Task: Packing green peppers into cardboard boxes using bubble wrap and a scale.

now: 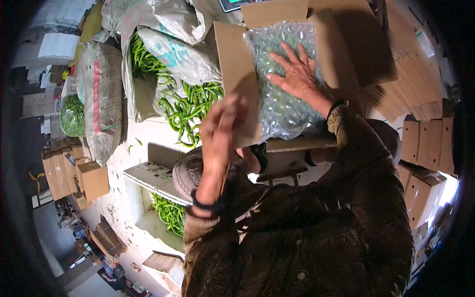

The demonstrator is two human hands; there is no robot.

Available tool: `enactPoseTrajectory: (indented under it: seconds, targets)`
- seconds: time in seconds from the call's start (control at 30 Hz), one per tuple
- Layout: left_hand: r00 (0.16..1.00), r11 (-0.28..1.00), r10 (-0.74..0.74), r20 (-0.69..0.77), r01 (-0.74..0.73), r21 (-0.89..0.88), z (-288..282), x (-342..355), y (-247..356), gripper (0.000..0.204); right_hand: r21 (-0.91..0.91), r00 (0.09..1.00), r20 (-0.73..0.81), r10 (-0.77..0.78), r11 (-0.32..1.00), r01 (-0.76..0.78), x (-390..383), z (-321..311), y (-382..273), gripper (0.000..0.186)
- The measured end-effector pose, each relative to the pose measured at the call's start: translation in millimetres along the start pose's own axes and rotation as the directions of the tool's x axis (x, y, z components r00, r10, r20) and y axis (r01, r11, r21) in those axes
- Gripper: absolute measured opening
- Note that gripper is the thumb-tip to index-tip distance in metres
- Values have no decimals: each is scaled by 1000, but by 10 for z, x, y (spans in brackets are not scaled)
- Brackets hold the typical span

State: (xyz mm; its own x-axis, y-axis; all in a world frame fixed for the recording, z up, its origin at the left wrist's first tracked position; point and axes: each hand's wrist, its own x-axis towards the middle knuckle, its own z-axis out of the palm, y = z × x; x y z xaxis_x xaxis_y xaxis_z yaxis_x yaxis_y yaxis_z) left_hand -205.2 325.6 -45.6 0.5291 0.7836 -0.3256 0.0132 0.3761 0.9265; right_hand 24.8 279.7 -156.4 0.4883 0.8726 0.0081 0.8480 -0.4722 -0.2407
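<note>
The right hand (299, 74) is lying palm down with its fingers spread on one sheet of bubble wrap (292, 114), and I am seeing a faint green showing through from beneath. That single sheet is sitting in the mouth of one cardboard box (236, 69), and I am counting three of its flaps standing outward: left, far and right. The left hand (217, 131) is hanging in front of the left flap, its bent fingers blurring, so I cannot tell whether they are pressing together or pinching anything. Each wrist is wearing one dark band. Farther left, one heap of loose green peppers (190, 106), too many for me to count, is spilling beside one open sack (168, 52); one more sack (106, 91) is lying beyond it. Nearer the person, one white foam box (131, 195) is holding more peppers.
</note>
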Motion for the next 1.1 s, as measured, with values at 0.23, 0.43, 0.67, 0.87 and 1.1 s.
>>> enactPoseTrajectory:
  seconds: [0.23, 0.43, 0.67, 0.87, 1.1]
  targets:
    - [969, 965, -192, -154, 158, -210, -482, -1180, -928, 22, 48, 998, -36, -54, 997, 56, 76, 45, -241, 70]
    - [961, 987, 72, 267, -108, 123, -44, -789, -13, 24, 36, 998, -65, 9, 999, -6, 33, 14, -107, 71]
    - [591, 226, 649, 479, -751, 620, 792, 1236, 720, 32, 24, 1000, 9, 12, 1000, -12, 6, -64, -166, 65]
    - [683, -127, 455, 571, -585, 801, 1059, 2318, 542, 50, 68, 999, -10, -35, 997, 36, 53, 52, -69, 64]
    - [757, 162, 402, 515, -613, 773, 898, 1932, -406, 45, 51, 999, -5, -36, 998, 36, 113, -44, -51, 70]
